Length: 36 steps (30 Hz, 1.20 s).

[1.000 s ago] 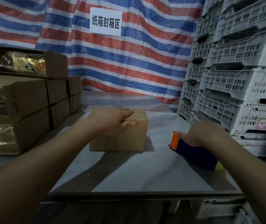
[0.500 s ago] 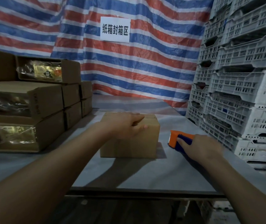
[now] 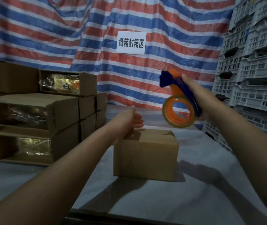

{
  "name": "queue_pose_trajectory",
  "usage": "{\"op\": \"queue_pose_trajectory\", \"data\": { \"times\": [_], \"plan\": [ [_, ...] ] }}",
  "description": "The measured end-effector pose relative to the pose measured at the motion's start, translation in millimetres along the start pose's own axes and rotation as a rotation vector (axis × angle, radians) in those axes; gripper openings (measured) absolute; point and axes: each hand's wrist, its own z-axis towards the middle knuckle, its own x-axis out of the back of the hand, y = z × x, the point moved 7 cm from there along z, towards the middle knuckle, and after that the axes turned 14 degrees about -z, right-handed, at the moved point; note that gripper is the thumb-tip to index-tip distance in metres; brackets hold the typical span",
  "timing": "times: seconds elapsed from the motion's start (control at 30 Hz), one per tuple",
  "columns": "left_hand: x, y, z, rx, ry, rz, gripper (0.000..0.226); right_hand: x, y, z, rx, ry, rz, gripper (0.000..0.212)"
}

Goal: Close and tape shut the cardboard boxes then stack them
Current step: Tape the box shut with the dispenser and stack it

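Lifted off the table since half a second ago, the tape dispenser (image 3: 180, 101) now hangs in the air to the right of and above the cardboard box (image 3: 145, 154), gripped by the right hand (image 3: 196, 93), whose fingers are curled round its blue handle with the orange roll toward the near side and the blue cutter end pointing up and left. Meanwhile the left hand (image 3: 129, 123) has shifted from lying across the box top to its far left corner, fingers straight and together, holding nothing; whether the palm actually presses the flap or hovers just above it cannot be told. The box sits on the grey table (image 3: 162, 200) near the middle, its top flaps folded down with the seam running left to right and a slight gap showing toward the right end. To tape it well, I would judge the left hand should press both flaps flat beside the seam, clear of the tape's path, while the right brings the dispenser down onto one side face, sticks the tape end there, then draws it along the seam in one steady pull and down the opposite side before cutting. Stacked boxes (image 3: 35, 120) stand well to the left, white crates (image 3: 251, 95) to the right.
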Motion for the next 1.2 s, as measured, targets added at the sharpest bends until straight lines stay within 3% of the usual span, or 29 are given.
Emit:
{"op": "queue_pose_trajectory", "data": {
  "times": [0.13, 0.23, 0.37, 0.6, 0.87, 1.2],
  "plan": [
    [12.1, -5.7, 9.3, 0.021, 0.054, -0.185, 0.060, -57.8, -17.1, 4.2, 0.031, -0.295, -0.045, 0.057],
    [21.8, -10.5, 14.2, 0.030, 0.119, -0.340, 0.072, -74.0, -2.8, 2.6, 0.001, -0.334, -0.183, 0.061],
    [22.4, -12.0, 17.0, 0.052, 0.094, -0.342, 0.082, -75.8, -5.6, 1.5, 0.021, -0.363, -0.205, 0.063],
    [22.0, -10.4, 10.8, 0.088, 0.043, -0.476, 0.059, -84.5, -15.3, 3.1, 0.056, -0.410, -0.297, 0.062],
    [27.8, -11.3, 7.3, 0.125, 0.113, -0.721, 0.033, -92.4, -20.1, 5.0, 0.043, -0.453, -0.377, 0.060],
    [32.6, -15.1, 7.7, 0.004, 0.241, -0.638, 0.014, -89.7, -24.1, 10.2, 0.008, -0.514, -0.500, 0.062]
  ]
}}
